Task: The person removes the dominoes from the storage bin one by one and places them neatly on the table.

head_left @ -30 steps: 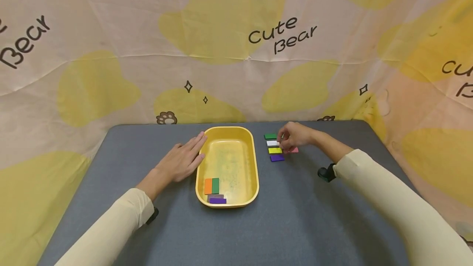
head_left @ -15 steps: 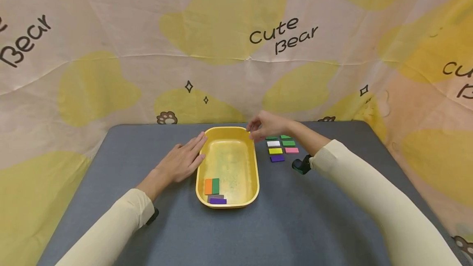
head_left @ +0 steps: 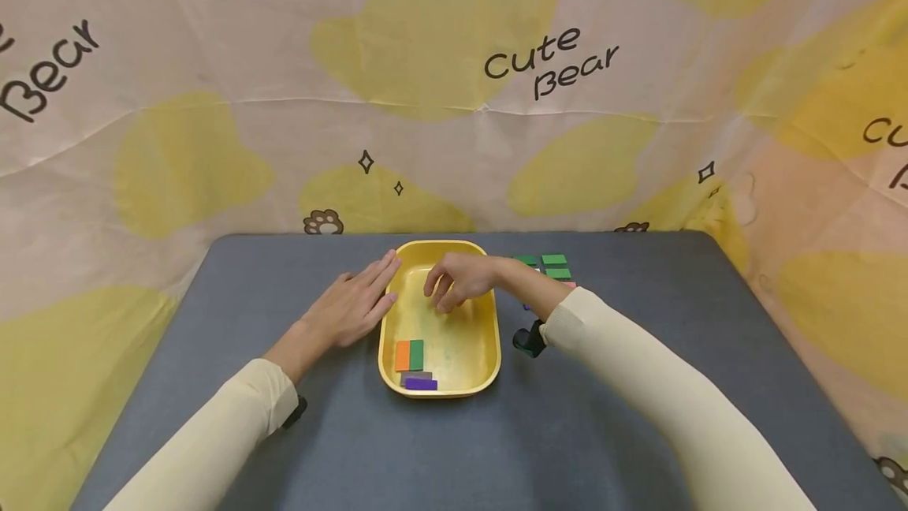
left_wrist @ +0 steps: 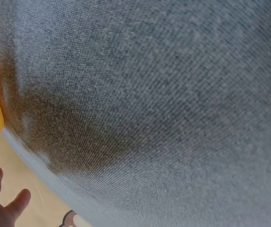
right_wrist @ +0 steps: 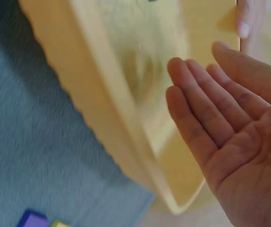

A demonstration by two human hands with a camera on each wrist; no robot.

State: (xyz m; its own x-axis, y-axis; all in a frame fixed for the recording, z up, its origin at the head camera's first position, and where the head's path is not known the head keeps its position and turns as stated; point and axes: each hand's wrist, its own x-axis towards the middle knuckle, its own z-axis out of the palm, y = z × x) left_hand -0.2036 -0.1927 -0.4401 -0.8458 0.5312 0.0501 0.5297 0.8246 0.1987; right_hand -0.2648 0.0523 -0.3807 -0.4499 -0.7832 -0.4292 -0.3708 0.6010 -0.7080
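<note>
A yellow oval tray [head_left: 492, 337] stands mid-table, with orange [head_left: 402, 355], green [head_left: 416, 354], grey and purple [head_left: 421, 384] tiles at its near end. My left hand [head_left: 355, 302] lies flat on the grey table, its fingers straight against the tray's left rim. My right hand [head_left: 454, 282] hovers over the far half of the tray with fingers loosely bent down. In the right wrist view the palm [right_wrist: 239, 142] faces the tray [right_wrist: 126, 123] and nothing shows in it. Green tiles [head_left: 554, 259] lie right of the tray; my right forearm hides others in that group.
The grey table [head_left: 603, 416] ends at a cloth backdrop printed "Cute Bear" [head_left: 553, 69]. A purple tile [right_wrist: 31, 220] and a yellow one lie on the cloth beside the tray. The left wrist view shows mostly grey tabletop [left_wrist: 164, 104] and two fingertips [left_wrist: 20, 198].
My right hand left the tile group right of the tray, passed over the tray's far rim and now hangs over the tray. The left hand has stayed put.
</note>
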